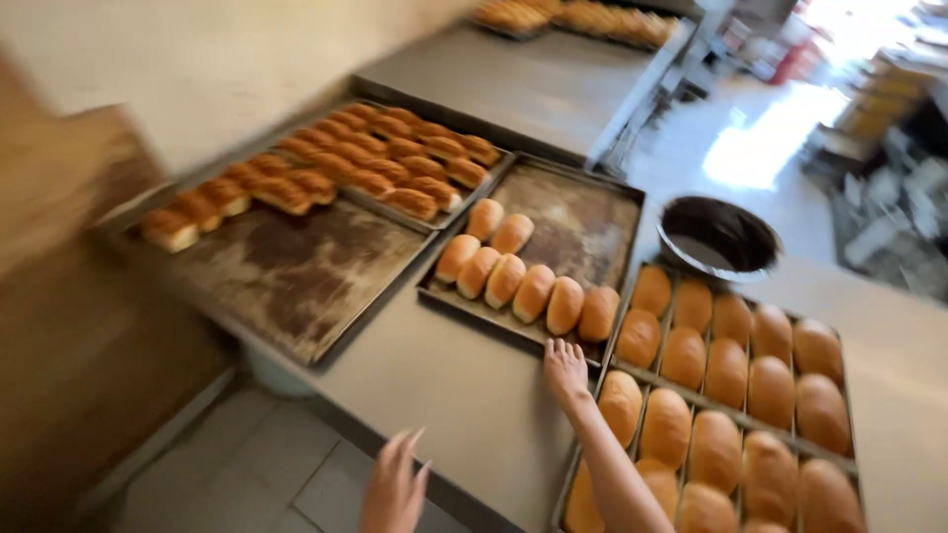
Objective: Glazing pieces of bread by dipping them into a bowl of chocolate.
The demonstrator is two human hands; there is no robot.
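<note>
Right hand [565,368] touches tray [513,321] edge (left hand [395,489] free).

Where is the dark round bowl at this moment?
In the head view, the dark round bowl sits on the metal table at the upper right, just behind the tray of large loaves and right of the half-empty baking tray.

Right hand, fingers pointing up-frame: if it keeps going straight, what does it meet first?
Most likely the near rim of the middle baking tray: the right hand lies on the steel table just short of it. Past the rim come the bread rolls. The picture is blurred, so the gap is unclear.
</note>
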